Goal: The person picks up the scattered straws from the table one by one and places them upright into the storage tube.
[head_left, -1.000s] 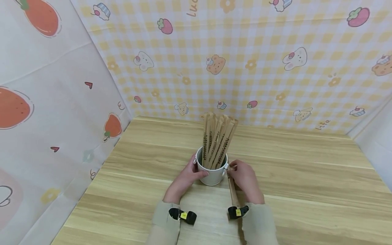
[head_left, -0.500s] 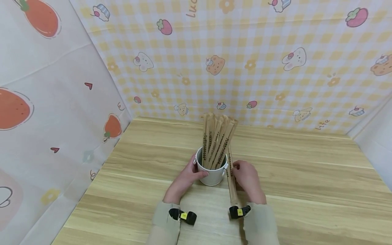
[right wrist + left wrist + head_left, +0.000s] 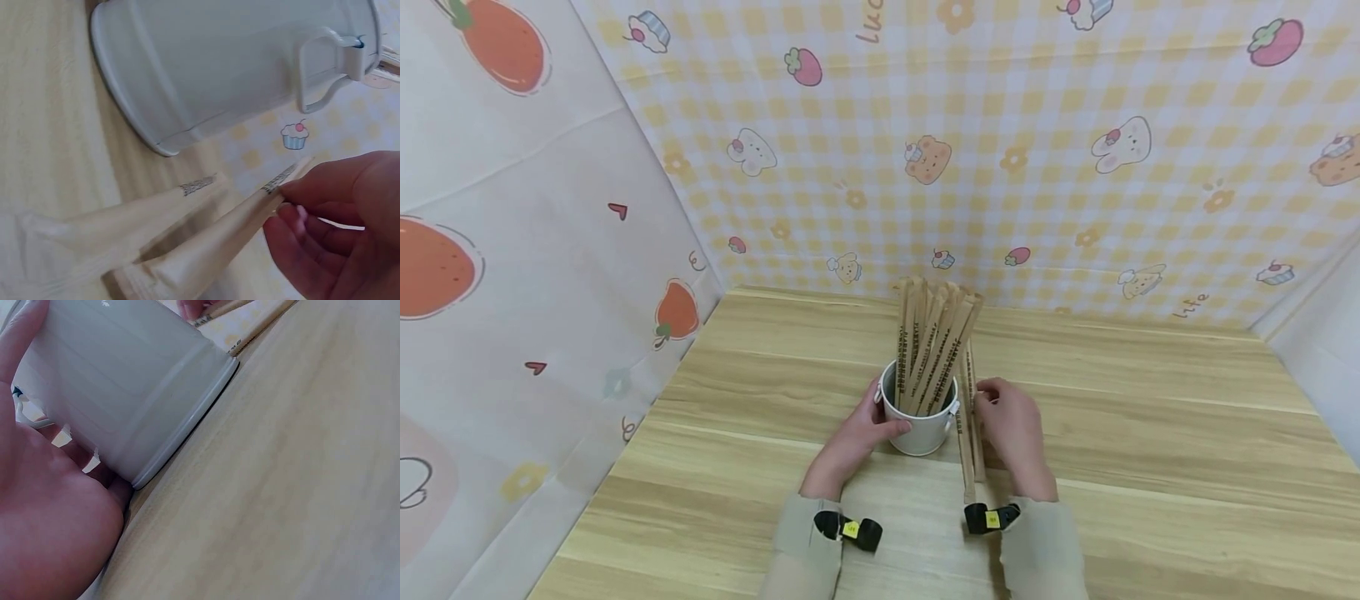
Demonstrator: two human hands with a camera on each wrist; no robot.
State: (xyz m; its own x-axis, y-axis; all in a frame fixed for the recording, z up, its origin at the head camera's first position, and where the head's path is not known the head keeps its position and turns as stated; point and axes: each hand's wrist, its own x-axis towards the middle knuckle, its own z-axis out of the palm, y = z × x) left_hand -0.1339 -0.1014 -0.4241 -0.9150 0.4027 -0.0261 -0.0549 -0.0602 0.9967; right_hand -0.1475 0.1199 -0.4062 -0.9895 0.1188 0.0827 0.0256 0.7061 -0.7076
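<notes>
A white metal bucket [image 3: 917, 435] stands upright on the table, with several paper-wrapped straws [image 3: 934, 342] leaning inside it. My left hand [image 3: 859, 435] holds the bucket from the left, thumb across its front; in the left wrist view, fingers wrap behind its wall [image 3: 125, 381]. On the bucket's right, my right hand [image 3: 1011, 421] pinches one paper-wrapped straw [image 3: 974, 417] between thumb and index finger. That pinched straw [image 3: 212, 244] looks slightly raised over its shadow in the right wrist view. A second straw [image 3: 131, 219] lies on the table between it and the bucket.
The wood-grain table [image 3: 1150, 433] stretches out on both sides. A yellow checked cloth [image 3: 1045, 208] hangs behind it, and a white printed cloth [image 3: 572, 275] covers the left side. The bucket's side handle [image 3: 309, 75] sticks out toward my right hand.
My right hand has shifted slightly to the right and away from the bucket. Two straws now show separately where one was visible beside it. The left hand and bucket have stayed put.
</notes>
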